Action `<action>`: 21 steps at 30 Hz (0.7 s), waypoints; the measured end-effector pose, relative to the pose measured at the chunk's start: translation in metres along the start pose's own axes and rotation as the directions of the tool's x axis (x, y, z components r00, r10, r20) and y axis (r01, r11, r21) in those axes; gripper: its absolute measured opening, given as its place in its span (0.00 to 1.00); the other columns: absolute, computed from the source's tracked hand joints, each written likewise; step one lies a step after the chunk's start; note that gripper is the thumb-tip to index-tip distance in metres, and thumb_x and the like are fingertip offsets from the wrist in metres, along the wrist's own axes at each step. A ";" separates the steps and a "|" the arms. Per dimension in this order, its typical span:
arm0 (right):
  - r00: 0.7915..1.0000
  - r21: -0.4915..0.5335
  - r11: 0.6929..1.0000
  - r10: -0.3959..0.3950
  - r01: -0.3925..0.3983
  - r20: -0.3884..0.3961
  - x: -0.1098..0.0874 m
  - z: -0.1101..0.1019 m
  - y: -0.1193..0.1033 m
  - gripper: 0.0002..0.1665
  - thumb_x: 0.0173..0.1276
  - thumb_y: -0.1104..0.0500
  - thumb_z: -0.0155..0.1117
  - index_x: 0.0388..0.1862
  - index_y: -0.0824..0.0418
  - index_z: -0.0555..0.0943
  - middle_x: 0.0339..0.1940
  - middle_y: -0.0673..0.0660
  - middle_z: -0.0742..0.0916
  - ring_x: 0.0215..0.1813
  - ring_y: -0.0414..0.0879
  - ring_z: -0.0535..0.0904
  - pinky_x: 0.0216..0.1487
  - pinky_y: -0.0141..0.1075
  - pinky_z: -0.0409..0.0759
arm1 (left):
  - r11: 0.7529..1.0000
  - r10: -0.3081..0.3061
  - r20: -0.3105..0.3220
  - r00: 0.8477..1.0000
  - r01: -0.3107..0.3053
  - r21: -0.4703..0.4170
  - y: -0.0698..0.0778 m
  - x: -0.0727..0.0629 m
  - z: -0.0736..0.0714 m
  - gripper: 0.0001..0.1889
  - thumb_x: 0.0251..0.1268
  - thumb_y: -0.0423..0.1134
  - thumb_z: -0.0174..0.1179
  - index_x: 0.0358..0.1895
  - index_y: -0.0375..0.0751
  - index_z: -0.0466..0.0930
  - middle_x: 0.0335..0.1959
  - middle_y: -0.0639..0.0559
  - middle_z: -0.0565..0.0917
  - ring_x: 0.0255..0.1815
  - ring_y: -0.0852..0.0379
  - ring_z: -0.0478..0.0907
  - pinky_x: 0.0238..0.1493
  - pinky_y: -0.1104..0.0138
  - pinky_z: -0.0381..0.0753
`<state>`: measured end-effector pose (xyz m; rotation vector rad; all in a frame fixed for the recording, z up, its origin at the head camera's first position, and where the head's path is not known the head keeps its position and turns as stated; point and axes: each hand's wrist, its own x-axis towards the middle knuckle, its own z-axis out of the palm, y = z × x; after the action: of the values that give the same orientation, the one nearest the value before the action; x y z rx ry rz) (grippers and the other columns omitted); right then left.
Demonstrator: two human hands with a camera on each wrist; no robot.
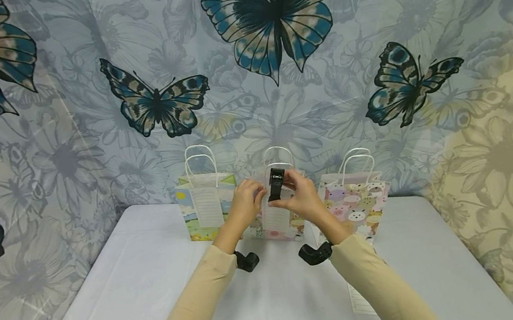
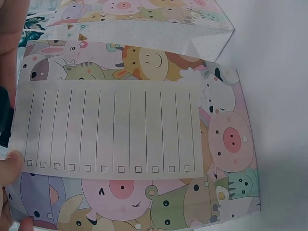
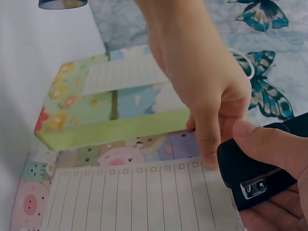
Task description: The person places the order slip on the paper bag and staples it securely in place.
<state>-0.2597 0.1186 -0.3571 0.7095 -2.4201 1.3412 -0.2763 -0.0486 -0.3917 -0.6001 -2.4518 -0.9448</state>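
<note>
In the middle stands a paper gift bag (image 2: pixel 231 139) printed with cartoon animals, and a white lined sheet (image 2: pixel 110 125) with checkboxes lies flat on its front. My left hand (image 1: pixel 244 201) pinches the sheet's upper corner against the bag near its top edge, thumb on the paper. My right hand (image 1: pixel 303 197) grips a black stapler (image 1: pixel 276 183), thumb on its top and fingers beneath. Its nose is at the sheet's top edge, close to the left thumb (image 3: pixel 208 149); whether paper sits between its jaws I cannot tell.
To the left stands a landscape-print gift bag (image 1: pixel 188 227) with a lined sheet (image 1: pixel 208 208) on its front. An animal-print bag (image 1: pixel 353 207) stands to the right. Another lined sheet (image 1: pixel 361 302) lies on the white table (image 1: pixel 265 308), partly under the right sleeve. A butterfly-print cloth (image 1: pixel 279 109) hangs behind.
</note>
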 end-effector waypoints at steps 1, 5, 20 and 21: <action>1.000 0.000 1.000 0.000 0.000 0.001 0.000 0.000 0.000 0.33 0.45 0.70 0.78 0.50 0.71 0.72 0.50 0.68 0.83 0.57 0.61 0.81 0.63 0.44 0.78 | 1.000 0.005 -0.002 1.000 -0.005 0.000 0.000 0.000 0.000 0.08 0.69 0.37 0.56 0.40 0.36 0.82 0.40 0.45 0.83 0.45 0.49 0.76 0.50 0.52 0.74; 1.000 -0.015 1.000 -0.007 0.007 -0.001 0.001 0.001 0.001 0.33 0.45 0.70 0.78 0.49 0.71 0.72 0.49 0.69 0.83 0.56 0.62 0.81 0.61 0.45 0.79 | 1.000 0.019 -0.006 1.000 -0.019 -0.001 -0.001 0.000 0.000 0.08 0.69 0.37 0.56 0.40 0.37 0.82 0.39 0.45 0.83 0.44 0.49 0.75 0.49 0.53 0.73; 1.000 -0.097 0.995 0.015 -0.014 0.007 0.003 0.002 0.004 0.36 0.45 0.65 0.80 0.53 0.70 0.74 0.47 0.67 0.85 0.51 0.60 0.83 0.58 0.47 0.81 | 0.999 0.027 -0.009 1.000 -0.027 -0.030 -0.005 -0.001 0.002 0.09 0.69 0.37 0.56 0.42 0.36 0.82 0.39 0.45 0.82 0.45 0.48 0.75 0.50 0.52 0.74; 1.000 -0.100 0.995 0.018 -0.017 0.009 0.004 0.002 0.005 0.36 0.46 0.65 0.80 0.53 0.70 0.74 0.46 0.67 0.85 0.51 0.60 0.83 0.58 0.47 0.81 | 0.999 0.029 -0.012 1.000 -0.030 -0.029 -0.005 -0.001 0.002 0.08 0.68 0.37 0.56 0.41 0.36 0.82 0.38 0.45 0.82 0.45 0.48 0.75 0.50 0.52 0.74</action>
<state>-0.2653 0.1180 -0.3599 0.6725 -2.4870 1.2162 -0.2787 -0.0506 -0.3966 -0.6374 -2.4163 -0.9716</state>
